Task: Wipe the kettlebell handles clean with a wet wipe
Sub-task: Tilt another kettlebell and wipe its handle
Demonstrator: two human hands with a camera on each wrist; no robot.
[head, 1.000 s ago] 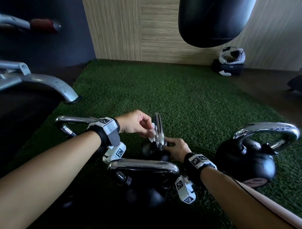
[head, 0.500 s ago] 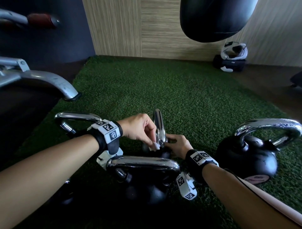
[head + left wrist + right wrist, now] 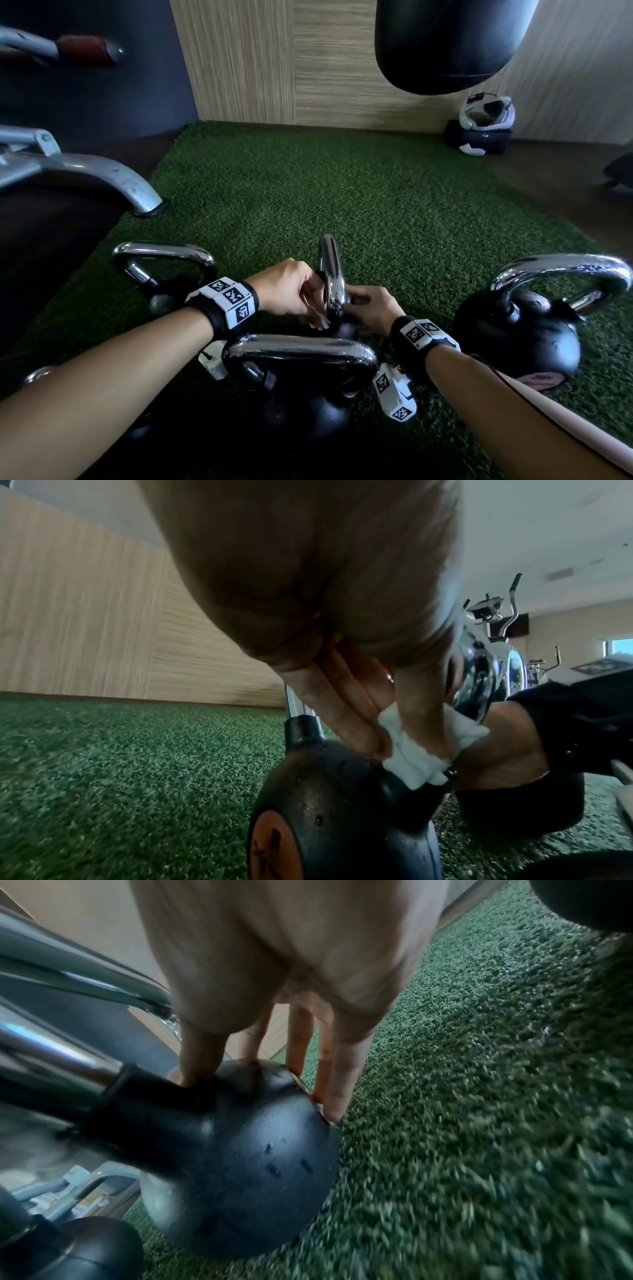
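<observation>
A small black kettlebell [image 3: 240, 1150] stands on the green turf, its chrome handle [image 3: 330, 274] edge-on to me in the head view. My left hand [image 3: 317, 310] pinches a white wet wipe [image 3: 421, 748] against the foot of that handle, where it meets the black body [image 3: 325, 804]. My right hand [image 3: 368, 306] grips the ball from the other side, thumb near the handle socket and fingers [image 3: 337, 1074] down its far side. The lower handle behind the wipe is hidden.
Three more chrome-handled kettlebells stand close by: one at the left [image 3: 164, 253], one just in front of me [image 3: 301, 353], a large one at the right [image 3: 520, 335]. A punching bag [image 3: 445, 41] hangs ahead. A machine leg [image 3: 102, 178] reaches onto the turf's left edge.
My left hand has slid the wipe down the handle, from its middle to its foot. The right hand has stayed on the ball.
</observation>
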